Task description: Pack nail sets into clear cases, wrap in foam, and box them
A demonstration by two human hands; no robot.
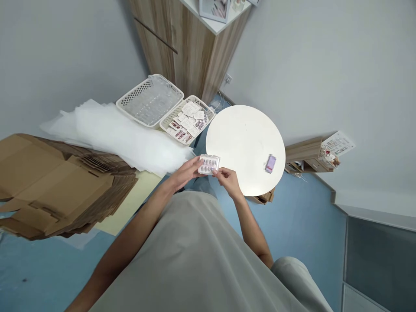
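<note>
Between my two hands is a small clear plastic press-on nail case (pixel 209 164), with two rows of pale purple nails showing in it. My left hand (pixel 186 174) grips its left side, thumb on top. At its lower right corner, my right hand (pixel 229 181) pinches the edge between thumb and fingers. The case is held just off the near left edge of a round white table (pixel 243 134). Further left, a white basket (pixel 169 116) holds several cards, some with dark nail sets. A second basket (pixel 121 105) beside it holds clear plastic cases (pixel 151 102).
A blurred purple object (pixel 270 164) lies on the table's right side. Flattened cardboard boxes (pixel 65 186) and white foam sheets (pixel 110 134) are stacked at left. A wooden cabinet (pixel 188 47) stands behind, and a small wooden shelf (pixel 305 151) is by the right wall.
</note>
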